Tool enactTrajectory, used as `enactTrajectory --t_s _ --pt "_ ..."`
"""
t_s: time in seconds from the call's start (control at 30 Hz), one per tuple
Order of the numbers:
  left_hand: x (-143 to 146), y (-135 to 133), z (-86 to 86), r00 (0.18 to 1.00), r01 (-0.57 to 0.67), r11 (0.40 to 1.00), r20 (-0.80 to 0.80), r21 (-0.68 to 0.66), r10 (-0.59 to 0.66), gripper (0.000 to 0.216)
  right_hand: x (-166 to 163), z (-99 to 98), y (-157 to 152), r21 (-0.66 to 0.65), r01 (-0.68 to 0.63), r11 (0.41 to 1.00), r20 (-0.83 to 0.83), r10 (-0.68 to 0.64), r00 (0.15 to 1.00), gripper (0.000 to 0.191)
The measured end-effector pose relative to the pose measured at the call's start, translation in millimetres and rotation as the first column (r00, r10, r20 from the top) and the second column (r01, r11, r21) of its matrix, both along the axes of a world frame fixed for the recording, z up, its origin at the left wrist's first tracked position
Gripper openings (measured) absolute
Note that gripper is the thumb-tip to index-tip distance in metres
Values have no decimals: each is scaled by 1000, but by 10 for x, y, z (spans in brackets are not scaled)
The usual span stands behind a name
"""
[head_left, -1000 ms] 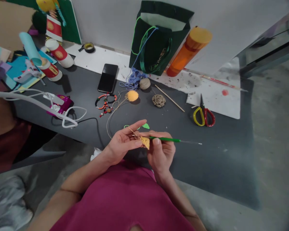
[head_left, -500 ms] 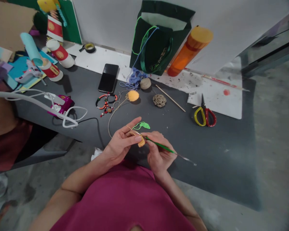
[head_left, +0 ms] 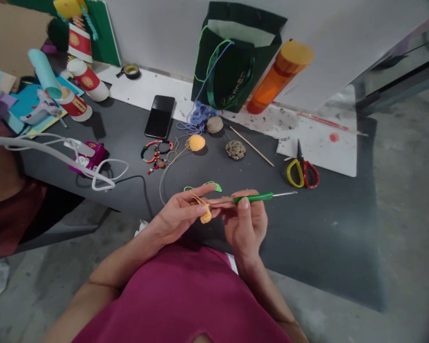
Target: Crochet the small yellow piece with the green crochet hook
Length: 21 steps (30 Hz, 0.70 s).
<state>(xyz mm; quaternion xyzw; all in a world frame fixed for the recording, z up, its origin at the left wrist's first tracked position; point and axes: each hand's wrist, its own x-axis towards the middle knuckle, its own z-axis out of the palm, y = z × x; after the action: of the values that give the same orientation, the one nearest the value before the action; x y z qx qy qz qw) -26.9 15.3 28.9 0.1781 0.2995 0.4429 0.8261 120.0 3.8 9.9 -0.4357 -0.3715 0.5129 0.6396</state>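
My left hand (head_left: 180,214) pinches a small yellow crochet piece (head_left: 205,216) between thumb and fingers, with the index finger stretched out and tan yarn running over it. My right hand (head_left: 246,223) grips a green-handled crochet hook (head_left: 254,196), held almost level with its metal end pointing right and its tip at the yellow piece. The yarn strand (head_left: 164,174) leads back over the dark table (head_left: 325,228) to a yellow yarn ball (head_left: 196,142). A small green crochet leaf (head_left: 214,186) lies just beyond my fingers.
On the table lie scissors (head_left: 302,171), a wooden stick (head_left: 250,146), a brown yarn rosette (head_left: 235,149), a tan ball (head_left: 214,124), beaded bracelets (head_left: 156,150), a phone (head_left: 159,116), a green bag (head_left: 235,59) and an orange bottle (head_left: 279,75). White cables (head_left: 67,157) and craft cups (head_left: 82,81) crowd the left.
My right hand has swung the hook from pointing down-right to nearly level and slightly raised. The yellow piece has turned in my left fingers. Both hands stay in the same spot.
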Motion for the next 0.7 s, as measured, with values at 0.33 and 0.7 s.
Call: enactTrajectory --t_s 0.33,0.7 --pt "39 -40 -33 950 -185 966 -218 180 223 72 -145 -72 33 117 -14 993 -53 21 998 9" --pt "52 -101 -16 768 -229 871 -470 434 436 70 -10 -100 42 569 -124 813 530 -248 811 42"
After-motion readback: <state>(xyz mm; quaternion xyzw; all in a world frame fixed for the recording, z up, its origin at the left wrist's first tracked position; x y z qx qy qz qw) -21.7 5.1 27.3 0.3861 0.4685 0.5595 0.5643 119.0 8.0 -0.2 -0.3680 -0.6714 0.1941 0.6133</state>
